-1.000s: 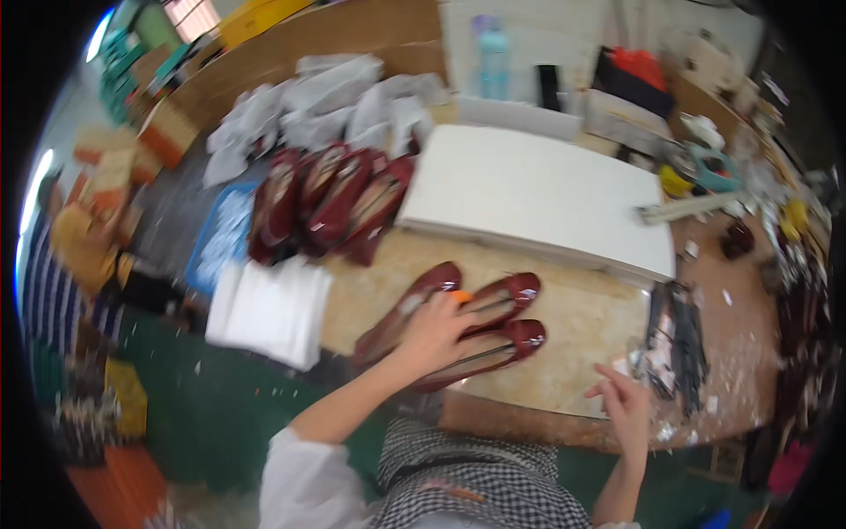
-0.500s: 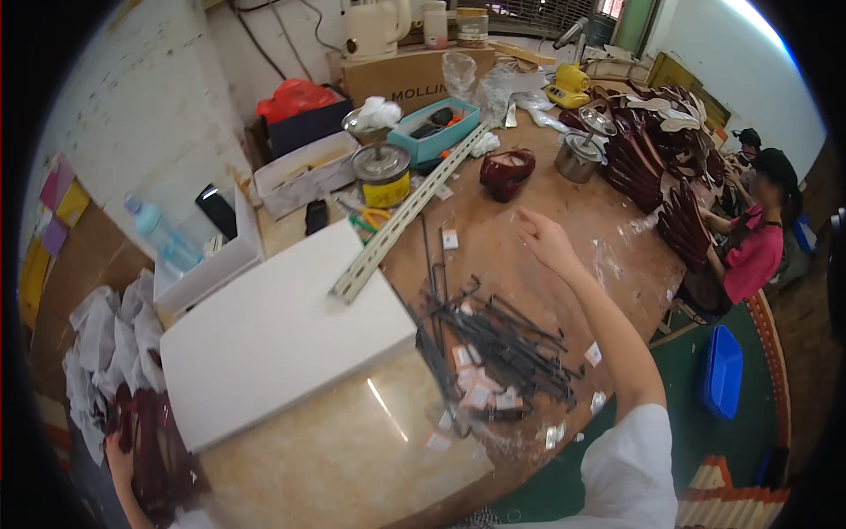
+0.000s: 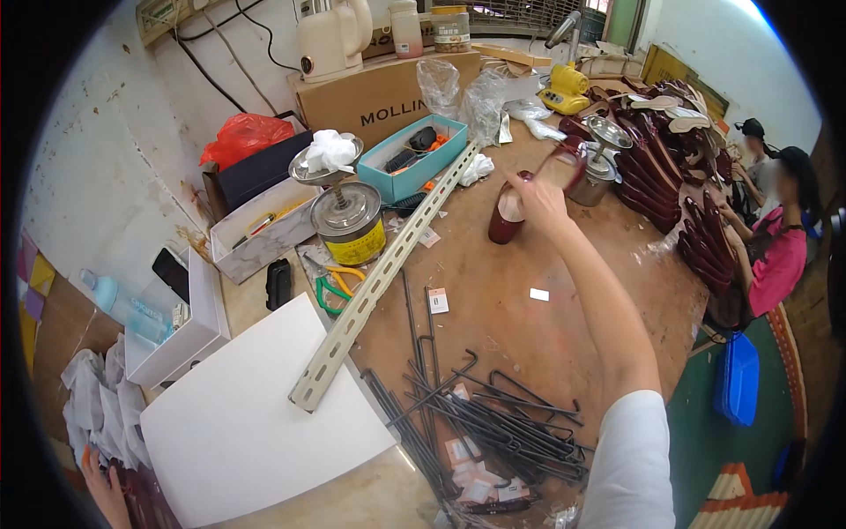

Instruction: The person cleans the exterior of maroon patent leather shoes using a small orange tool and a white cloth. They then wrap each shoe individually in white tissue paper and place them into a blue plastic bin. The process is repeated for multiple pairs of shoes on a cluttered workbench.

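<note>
My right hand (image 3: 536, 199) is stretched far out over the brown workbench (image 3: 520, 326). Its fingers close on the rim of a dark red shoe (image 3: 505, 220) that stands on its toe, pale insole showing. A second dark red shoe (image 3: 564, 163) sits just behind the hand. My left hand (image 3: 104, 487) shows only at the lower left edge, fingers apart, beside more dark red shoes (image 3: 148, 504). It holds nothing that I can see.
A white board (image 3: 256, 423), a perforated metal angle bar (image 3: 379, 282) and a heap of black bent rods (image 3: 480, 414) lie near me. A yellow tin (image 3: 350, 231), green-handled pliers (image 3: 333, 288) and a teal box (image 3: 414, 157) stand farther back. Two people (image 3: 780, 238) work at rows of shoes (image 3: 670, 167) on the right.
The view has swung from the shoes at my left to the right end of the bench. My right hand has reached forward and come onto the standing dark red shoe.
</note>
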Tool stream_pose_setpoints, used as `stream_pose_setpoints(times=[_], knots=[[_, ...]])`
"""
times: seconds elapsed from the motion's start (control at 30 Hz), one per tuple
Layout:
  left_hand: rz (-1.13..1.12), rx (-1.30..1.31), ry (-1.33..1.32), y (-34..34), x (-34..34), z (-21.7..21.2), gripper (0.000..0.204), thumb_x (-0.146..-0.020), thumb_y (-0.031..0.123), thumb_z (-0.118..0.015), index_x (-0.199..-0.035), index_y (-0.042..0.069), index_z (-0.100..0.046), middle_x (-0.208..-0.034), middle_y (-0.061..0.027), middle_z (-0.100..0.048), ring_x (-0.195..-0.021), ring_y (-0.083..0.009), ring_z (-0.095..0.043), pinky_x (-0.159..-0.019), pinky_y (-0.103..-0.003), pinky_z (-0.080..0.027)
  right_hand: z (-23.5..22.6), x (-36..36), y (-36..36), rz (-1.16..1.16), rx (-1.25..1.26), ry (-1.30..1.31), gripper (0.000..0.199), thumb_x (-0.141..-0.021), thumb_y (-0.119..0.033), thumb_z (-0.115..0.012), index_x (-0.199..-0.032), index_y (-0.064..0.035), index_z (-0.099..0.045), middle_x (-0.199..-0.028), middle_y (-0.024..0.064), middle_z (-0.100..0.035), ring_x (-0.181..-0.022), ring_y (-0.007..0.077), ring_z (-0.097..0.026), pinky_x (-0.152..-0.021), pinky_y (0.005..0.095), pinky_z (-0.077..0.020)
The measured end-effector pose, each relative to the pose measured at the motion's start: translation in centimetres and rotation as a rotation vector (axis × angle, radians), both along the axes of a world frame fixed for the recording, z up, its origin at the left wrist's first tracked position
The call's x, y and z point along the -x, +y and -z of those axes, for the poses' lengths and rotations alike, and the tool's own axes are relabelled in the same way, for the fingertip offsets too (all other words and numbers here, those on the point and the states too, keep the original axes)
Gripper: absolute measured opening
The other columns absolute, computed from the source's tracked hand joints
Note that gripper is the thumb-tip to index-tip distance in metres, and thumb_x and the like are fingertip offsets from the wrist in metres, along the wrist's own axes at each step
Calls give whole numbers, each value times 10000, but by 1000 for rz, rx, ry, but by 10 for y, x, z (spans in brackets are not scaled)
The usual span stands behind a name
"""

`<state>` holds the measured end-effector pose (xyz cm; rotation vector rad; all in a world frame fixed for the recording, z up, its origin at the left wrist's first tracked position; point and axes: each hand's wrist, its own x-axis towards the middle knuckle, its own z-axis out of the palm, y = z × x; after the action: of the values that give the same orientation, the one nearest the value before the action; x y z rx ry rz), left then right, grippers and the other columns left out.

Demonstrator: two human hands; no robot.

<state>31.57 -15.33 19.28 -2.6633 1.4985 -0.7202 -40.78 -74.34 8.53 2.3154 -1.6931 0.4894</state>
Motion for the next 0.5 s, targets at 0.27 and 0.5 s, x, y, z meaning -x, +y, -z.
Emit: stream_pose_setpoints(times=[0.27, 0.5], knots=[[401, -162, 145, -65, 226, -6, 517, -622, 30, -643, -1131, 61, -559, -1296, -160, -483, -1214, -363, -426, -1007, -431, -346, 4, 6, 79, -77, -247, -221, 266, -789, -306, -659, -845, -49, -697, -836, 172, -674, -777, 347, -648, -699, 415, -500], [407, 49, 600, 25, 292, 22, 357, -679, 69, -696, -1030, 81, -634, -1065, -101, -610, -943, -303, -574, -785, -377, -473, -74, -115, 431, -817, 116, -129, 435, -668, -384, -777, -490, -185, -433, -472, -8, -331, -423, 134, -437, -374, 302, -336]])
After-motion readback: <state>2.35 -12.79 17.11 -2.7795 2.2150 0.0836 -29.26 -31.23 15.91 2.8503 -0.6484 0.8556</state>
